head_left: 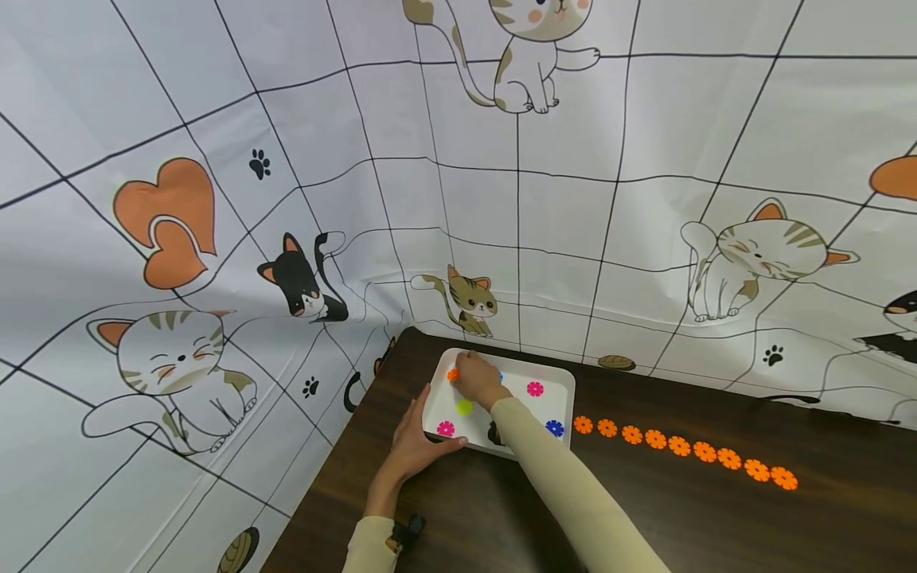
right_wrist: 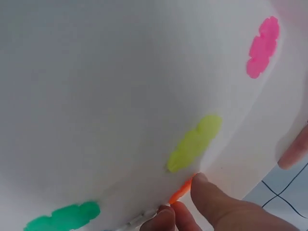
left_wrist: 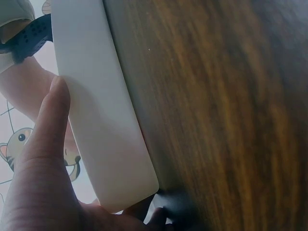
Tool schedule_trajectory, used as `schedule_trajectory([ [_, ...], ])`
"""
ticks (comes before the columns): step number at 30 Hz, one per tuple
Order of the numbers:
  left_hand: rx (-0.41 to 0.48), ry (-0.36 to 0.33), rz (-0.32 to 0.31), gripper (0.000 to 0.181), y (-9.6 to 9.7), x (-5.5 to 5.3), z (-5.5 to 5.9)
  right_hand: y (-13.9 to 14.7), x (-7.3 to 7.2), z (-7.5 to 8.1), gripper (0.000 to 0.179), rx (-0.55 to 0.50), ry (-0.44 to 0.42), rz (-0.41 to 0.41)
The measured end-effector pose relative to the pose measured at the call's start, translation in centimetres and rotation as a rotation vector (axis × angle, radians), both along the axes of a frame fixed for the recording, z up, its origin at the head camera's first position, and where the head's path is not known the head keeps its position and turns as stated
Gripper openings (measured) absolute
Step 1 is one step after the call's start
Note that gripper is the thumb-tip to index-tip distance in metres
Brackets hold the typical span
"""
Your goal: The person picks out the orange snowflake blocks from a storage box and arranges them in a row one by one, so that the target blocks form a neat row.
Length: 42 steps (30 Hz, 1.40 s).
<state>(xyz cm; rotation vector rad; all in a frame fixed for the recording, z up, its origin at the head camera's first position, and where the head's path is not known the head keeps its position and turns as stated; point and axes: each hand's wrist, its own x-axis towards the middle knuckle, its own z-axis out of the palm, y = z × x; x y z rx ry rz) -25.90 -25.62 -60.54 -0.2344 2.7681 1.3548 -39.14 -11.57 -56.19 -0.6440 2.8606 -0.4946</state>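
A white tray (head_left: 556, 374) stands on the dark table. Its front-left corner sits in my left hand (head_left: 415, 444), thumb (left_wrist: 57, 103) on the front rim and fingers round the left side. Reaching into the tray's far left part, my right hand (head_left: 478, 380) pinches an orange flower-shaped disc (right_wrist: 182, 190) between thumb and fingertips. Close by lie a yellow disc (head_left: 464, 407), a pink disc (head_left: 446, 429) and, in the right wrist view, a green disc (right_wrist: 62, 217). A whitish piece (right_wrist: 138, 219) shows partly behind the right fingertips.
Another pink disc (head_left: 535, 389) and a dark blue disc (head_left: 555, 428) lie in the tray's right part. From the tray's right side, a slanting row of several orange discs (head_left: 679, 446) runs across the wooden table (head_left: 716, 525). A cat-printed sheet (head_left: 559, 239) hangs behind and left.
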Motion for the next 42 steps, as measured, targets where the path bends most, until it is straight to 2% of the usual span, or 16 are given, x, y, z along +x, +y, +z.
schedule_trajectory([
  [5,-0.002,-0.003,0.001,0.120,0.1,-0.1,0.1,-0.1,-0.2,-0.3,0.048,0.029,0.010,0.002],
  [15,-0.004,-0.007,0.001,0.120,0.2,0.0,-0.1,-0.1,-0.2,-0.3,0.061,0.063,-0.051,0.016],
  [18,0.005,-0.001,0.000,0.120,0.3,0.0,-0.1,0.1,0.0,-0.3,0.052,0.026,-0.054,0.025],
  [22,0.010,-0.005,-0.003,0.120,0.4,0.0,0.0,0.4,0.0,-0.3,0.029,-0.041,-0.059,0.028],
  [26,0.001,-0.014,-0.001,0.121,0.2,0.0,0.2,0.6,0.1,-0.3,0.017,-0.098,-0.036,0.044],
  [34,-0.006,-0.023,-0.002,0.122,0.0,-0.1,-0.1,1.7,0.7,1.1,0.018,-0.086,0.027,0.084],
  [42,0.009,-0.010,-0.023,0.123,0.1,-0.3,-0.2,2.9,1.2,2.6,0.018,-0.059,-0.019,0.072],
])
